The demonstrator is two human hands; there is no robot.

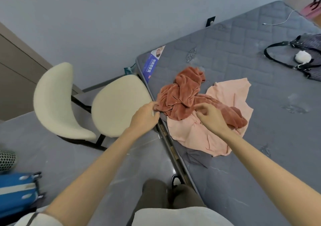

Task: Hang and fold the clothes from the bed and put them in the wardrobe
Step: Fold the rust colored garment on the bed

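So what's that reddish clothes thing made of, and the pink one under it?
The rust-red garment looks like plush velvet or velour: thick soft folds with a faint sheen. The pale pink garment under it looks like thin matte cloth, lying flat with crisp creases.

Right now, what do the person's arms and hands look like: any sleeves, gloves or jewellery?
Both forearms are bare down to the left hand and the right hand: no gloves, and no watch, ring or bracelet shows. A short off-white sleeve covers the left upper arm at the bottom edge, with a thin dark strap crossing it. The right arm runs out of frame before any sleeve appears.
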